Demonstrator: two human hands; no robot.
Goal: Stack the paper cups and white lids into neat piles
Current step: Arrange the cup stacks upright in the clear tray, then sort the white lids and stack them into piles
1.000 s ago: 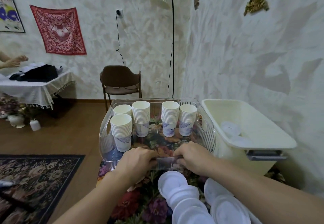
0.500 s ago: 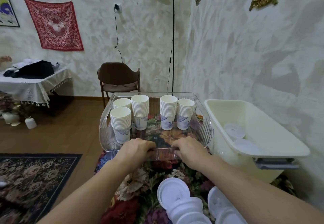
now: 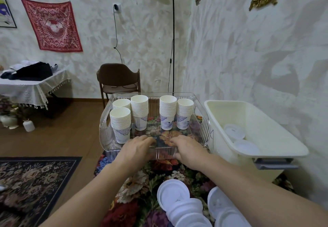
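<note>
Gripping the near rim of the clear plastic bin (image 3: 202,125) with left hand (image 3: 136,148) and right hand (image 3: 188,148), we are judging its paper cup stacks (image 3: 167,112) light and tippy.

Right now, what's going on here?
A person has both hands on the near wall of a clear plastic tray: left hand and right hand, fingers curled over its edge. Five stacks of paper cups stand upright inside. White lids lie in loose, overlapping piles on the floral cloth nearer the person, and a few more sit in the cream tub to the right. So cups look stacked; lids not yet.
</note>
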